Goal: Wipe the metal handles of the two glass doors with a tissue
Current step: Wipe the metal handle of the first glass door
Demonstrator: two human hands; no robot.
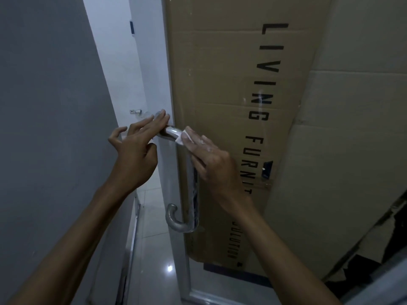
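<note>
A shiny metal handle (192, 194) runs down the edge of a glass door (174, 95), bending in at its top and curling into a hook at its bottom. My right hand (211, 159) presses a small white tissue (182, 137) against the handle's upper bend, with the fingers laid along the bar. My left hand (137, 148) has straight, spread fingers; its fingertips touch the door edge by the handle's top mount. Only this one door handle is in view.
Large cardboard sheets (242, 84) with black lettering cover the far side of the glass. A grey wall (50, 106) stands close on the left. White floor tiles (154, 227) show through the gap. A small metal latch (137, 111) sits on the white wall beyond.
</note>
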